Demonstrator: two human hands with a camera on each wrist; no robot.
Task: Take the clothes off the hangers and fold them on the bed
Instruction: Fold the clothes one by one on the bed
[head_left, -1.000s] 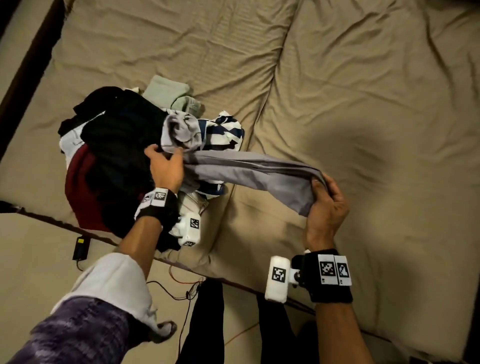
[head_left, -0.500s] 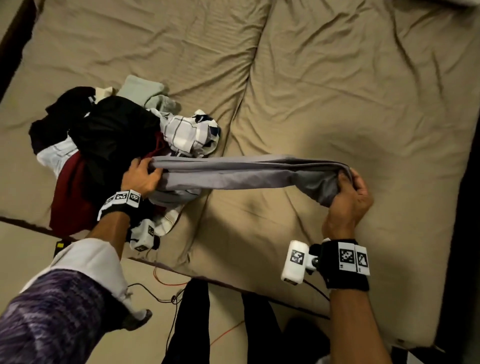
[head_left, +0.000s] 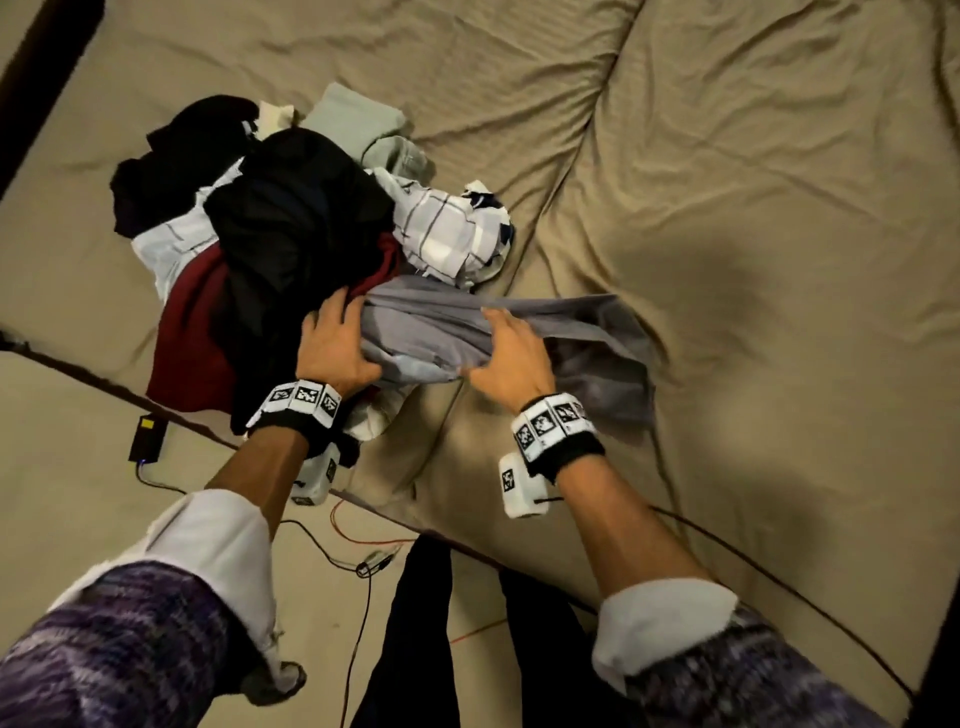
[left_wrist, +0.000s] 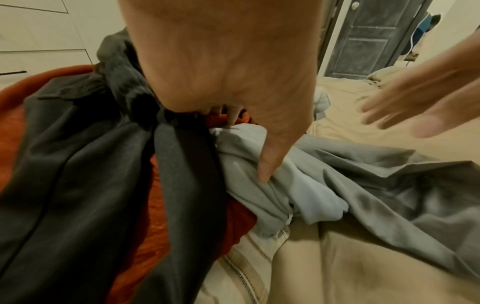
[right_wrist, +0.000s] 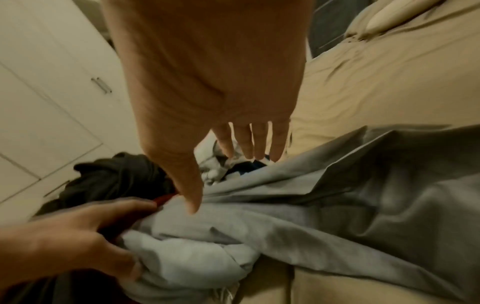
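The soft grey cotton garment (head_left: 519, 338) is spread on the beige bed sheet (head_left: 727, 208), touching the mixed pile of dark and checked clothes (head_left: 291, 234). Its bunched end is gripped by the left hand (head_left: 332, 348), probably to anchor it. The right hand (head_left: 511, 358) is held flat with straight fingers above the cloth, presumably for smoothing before a fold.
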